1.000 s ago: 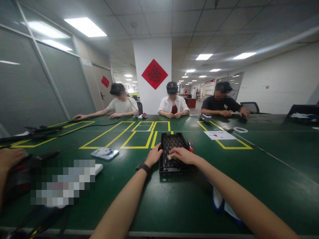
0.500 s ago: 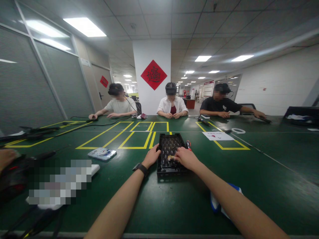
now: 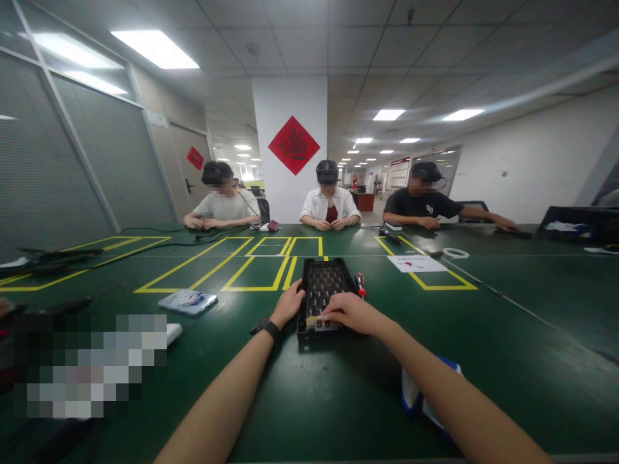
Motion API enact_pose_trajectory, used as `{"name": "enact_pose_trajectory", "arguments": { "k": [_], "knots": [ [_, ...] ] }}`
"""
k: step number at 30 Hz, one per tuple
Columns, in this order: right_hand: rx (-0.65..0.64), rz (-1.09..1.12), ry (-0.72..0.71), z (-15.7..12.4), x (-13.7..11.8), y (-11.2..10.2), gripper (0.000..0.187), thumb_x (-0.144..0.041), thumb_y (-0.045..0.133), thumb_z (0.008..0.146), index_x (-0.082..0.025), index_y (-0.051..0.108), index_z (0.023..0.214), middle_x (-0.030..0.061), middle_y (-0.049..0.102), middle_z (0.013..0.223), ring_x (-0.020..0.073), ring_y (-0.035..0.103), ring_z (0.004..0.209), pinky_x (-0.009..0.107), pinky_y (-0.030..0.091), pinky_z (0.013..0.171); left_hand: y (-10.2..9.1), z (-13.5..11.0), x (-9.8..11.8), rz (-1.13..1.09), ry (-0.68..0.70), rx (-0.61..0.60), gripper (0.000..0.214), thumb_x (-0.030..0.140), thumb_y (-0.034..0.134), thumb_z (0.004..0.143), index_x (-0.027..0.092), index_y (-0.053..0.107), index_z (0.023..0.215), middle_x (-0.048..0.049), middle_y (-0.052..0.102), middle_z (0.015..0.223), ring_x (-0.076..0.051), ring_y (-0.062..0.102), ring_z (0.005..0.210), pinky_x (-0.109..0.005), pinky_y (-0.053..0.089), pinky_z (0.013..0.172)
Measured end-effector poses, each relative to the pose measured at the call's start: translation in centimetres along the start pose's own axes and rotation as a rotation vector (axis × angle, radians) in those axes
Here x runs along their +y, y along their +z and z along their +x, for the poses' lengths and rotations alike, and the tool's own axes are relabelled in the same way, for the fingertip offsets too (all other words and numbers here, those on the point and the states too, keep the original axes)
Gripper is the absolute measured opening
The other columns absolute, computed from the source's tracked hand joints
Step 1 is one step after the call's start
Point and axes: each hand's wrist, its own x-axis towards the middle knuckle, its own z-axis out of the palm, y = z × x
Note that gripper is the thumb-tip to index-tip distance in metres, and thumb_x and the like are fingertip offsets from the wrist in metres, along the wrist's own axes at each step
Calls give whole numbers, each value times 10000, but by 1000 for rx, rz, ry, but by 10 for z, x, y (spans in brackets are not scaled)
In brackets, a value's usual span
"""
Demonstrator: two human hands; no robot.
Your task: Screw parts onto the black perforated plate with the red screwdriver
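A black perforated tray (image 3: 325,277) lies on the green table in front of me. My left hand (image 3: 289,304) grips the tray's left edge, fingers curled over the rim; a dark watch sits on that wrist. My right hand (image 3: 351,311) rests inside the tray near its front edge, fingers pinched on a small yellowish part (image 3: 316,320). A red-handled screwdriver (image 3: 360,283) lies just right of the tray.
A clear plastic packet (image 3: 187,301) lies to the left, a white-and-blue object (image 3: 411,393) under my right forearm. Three people sit across the table (image 3: 507,303). Yellow tape boxes, a paper sheet (image 3: 416,263) and a tape ring (image 3: 455,253) lie beyond.
My right hand has slid toward the tray's front edge with the small part. The view has shifted slightly; the person at far left drew an arm back.
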Motion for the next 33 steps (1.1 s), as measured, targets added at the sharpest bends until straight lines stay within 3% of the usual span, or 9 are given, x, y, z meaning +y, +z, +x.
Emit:
{"name": "enact_pose_trajectory", "arguments": {
  "k": [8, 13, 18, 23, 27, 33],
  "knots": [
    [-37, -86, -24, -5, 7, 0, 221, -340, 548, 797, -190, 698, 858, 55, 652, 839, 146, 550, 807, 276, 384, 798, -4, -6, 4, -10, 67, 64, 414, 196, 470, 737, 126, 546, 1138, -88, 591, 1156, -188, 568, 1009, -299, 414, 927],
    [-51, -37, -61, -4, 7, 3, 194, -328, 561, 785, -183, 689, 805, 41, 669, 830, 153, 553, 844, 295, 384, 834, -5, -8, 3, 3, 101, 26, 471, 170, 463, 721, 117, 508, 1187, -100, 529, 1237, -204, 489, 1128, -325, 341, 1007],
    [-19, 63, 25, -3, 9, 7, 213, -357, 606, 744, -178, 700, 810, 48, 680, 815, 155, 578, 827, 276, 416, 791, -5, -9, 0, -14, 143, -55, 556, 153, 445, 707, 98, 421, 1260, -117, 442, 1316, -202, 380, 1230, -329, 256, 1062],
    [-4, 186, 105, -2, 11, 12, 294, -357, 637, 712, -162, 686, 926, 55, 690, 820, 135, 621, 729, 246, 448, 721, -3, -8, -1, -11, 161, -38, 556, 151, 405, 728, 81, 386, 1280, -133, 413, 1334, -196, 359, 1246, -328, 225, 1076],
    [14, 180, 137, 0, 11, 15, 305, -361, 662, 684, -173, 697, 921, 55, 699, 822, 152, 628, 759, 252, 444, 729, -2, -6, -4, 5, 181, -34, 538, 160, 385, 746, 77, 387, 1278, -133, 419, 1329, -193, 370, 1238, -330, 228, 1074],
    [61, 128, 74, 1, 5, 18, 242, -355, 646, 701, -178, 715, 851, 49, 705, 813, 159, 620, 796, 249, 430, 748, -4, -8, -2, -23, 177, -38, 549, 158, 388, 749, 85, 373, 1292, -130, 395, 1354, -204, 336, 1263, -353, 212, 1081]
  ]
}}
